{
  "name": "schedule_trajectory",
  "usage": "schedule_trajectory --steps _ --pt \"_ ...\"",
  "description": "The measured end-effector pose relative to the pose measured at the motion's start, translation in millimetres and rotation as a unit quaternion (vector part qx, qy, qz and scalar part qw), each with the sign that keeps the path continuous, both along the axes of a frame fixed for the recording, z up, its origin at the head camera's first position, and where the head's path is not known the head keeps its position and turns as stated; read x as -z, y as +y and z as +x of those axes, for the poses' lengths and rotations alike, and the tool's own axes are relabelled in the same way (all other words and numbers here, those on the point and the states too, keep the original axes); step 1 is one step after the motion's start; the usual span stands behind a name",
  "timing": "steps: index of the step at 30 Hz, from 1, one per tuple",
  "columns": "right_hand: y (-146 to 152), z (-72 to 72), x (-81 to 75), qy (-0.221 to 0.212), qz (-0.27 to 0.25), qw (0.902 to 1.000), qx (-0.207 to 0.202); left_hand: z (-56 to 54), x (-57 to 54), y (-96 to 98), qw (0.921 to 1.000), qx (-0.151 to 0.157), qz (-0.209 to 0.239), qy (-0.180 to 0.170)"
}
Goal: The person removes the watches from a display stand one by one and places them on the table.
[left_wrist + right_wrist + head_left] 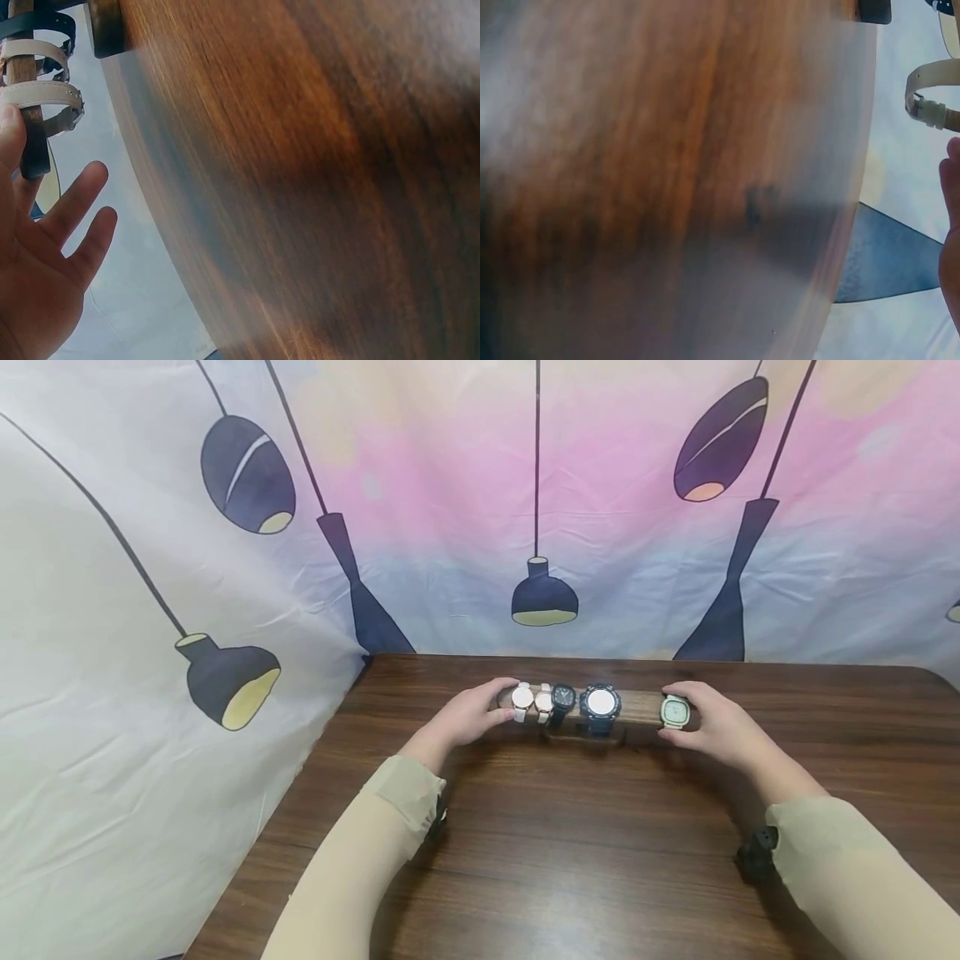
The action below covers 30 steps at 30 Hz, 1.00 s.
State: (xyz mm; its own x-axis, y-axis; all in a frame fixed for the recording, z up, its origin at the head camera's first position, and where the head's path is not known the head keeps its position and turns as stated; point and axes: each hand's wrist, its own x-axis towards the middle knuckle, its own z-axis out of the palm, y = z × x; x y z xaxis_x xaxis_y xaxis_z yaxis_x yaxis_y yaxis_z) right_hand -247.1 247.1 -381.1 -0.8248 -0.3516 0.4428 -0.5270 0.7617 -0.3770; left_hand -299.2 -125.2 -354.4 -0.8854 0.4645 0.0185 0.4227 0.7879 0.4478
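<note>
A wooden watch stand's bar (641, 707) lies crosswise near the table's far side. My left hand (471, 712) pinches a white-strapped watch (522, 697) at the bar's left end. In the left wrist view the thumb presses its pale strap (45, 93), while two fingers spread away. Beside it sit another white-strapped watch (543, 704), a black square-faced watch (562, 697) and a large dark watch (601, 702). At the right end my right hand (720, 727) holds a pale green watch (675, 712) between thumb and fingers. Its strap (924, 105) loops round the bar in the right wrist view.
The brown wooden table (555, 852) extends toward me. Behind it hangs a pastel cloth (450, 527) printed with dark lamps; a white cloth (112, 735) borders the left side. The stand's base (585, 737) shows under the bar.
</note>
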Motion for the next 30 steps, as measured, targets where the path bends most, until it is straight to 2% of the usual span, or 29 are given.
schedule_trajectory --steps 7,12,24,30 --pt "6 4.0 0.6 -0.015 0.001 0.9993 0.034 -1.3 1.0 -0.1 1.0 0.0 0.0 -0.002" --pt "11 6.9 2.5 0.004 -0.002 0.9985 0.055 -1.7 1.4 -1.5 1.0 -0.002 -0.007 -0.004" --pt "17 10.1 3.5 0.027 -0.005 0.9983 0.052 -1.2 -0.4 -1.0 0.9999 0.012 0.003 0.008" --pt "21 12.9 6.5 0.014 0.001 0.9984 0.056 -0.5 -0.9 0.2 0.9999 0.012 -0.001 0.009"
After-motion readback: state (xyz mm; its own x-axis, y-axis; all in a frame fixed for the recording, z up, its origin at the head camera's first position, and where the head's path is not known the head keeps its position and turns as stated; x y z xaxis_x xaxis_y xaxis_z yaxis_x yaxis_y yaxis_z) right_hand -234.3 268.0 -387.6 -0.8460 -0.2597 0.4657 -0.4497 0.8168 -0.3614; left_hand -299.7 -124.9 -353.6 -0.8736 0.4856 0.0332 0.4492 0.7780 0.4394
